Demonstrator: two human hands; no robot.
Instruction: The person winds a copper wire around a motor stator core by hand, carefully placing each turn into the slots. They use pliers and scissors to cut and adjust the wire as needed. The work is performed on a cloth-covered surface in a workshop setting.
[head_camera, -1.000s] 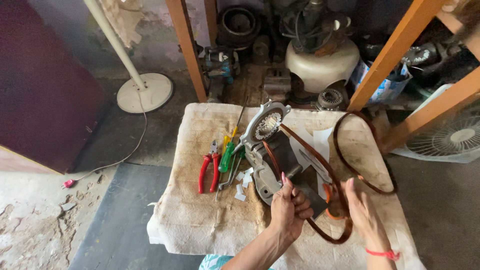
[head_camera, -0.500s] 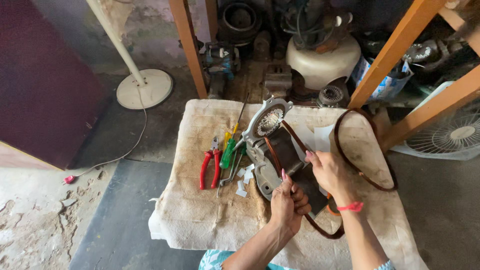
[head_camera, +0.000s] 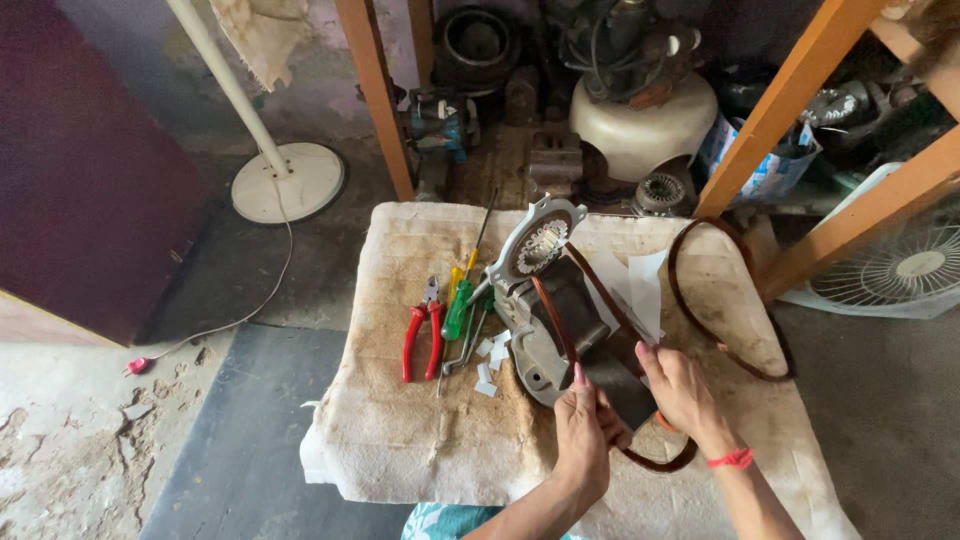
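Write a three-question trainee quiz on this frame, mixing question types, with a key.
1. True or false: the red-handled pliers lie on the cloth-covered table, touched by neither hand.
2. Which tool lies just right of the pliers? A) a hammer B) a green-handled screwdriver C) a paintbrush
3. Fill in: both the left hand and the right hand work at the near end of the grey metal ____ wrapped with copper-coloured wire.

Key
1. True: they lie apart, left of both hands.
2. B
3. motor part; a loose wire loop lies to its right.
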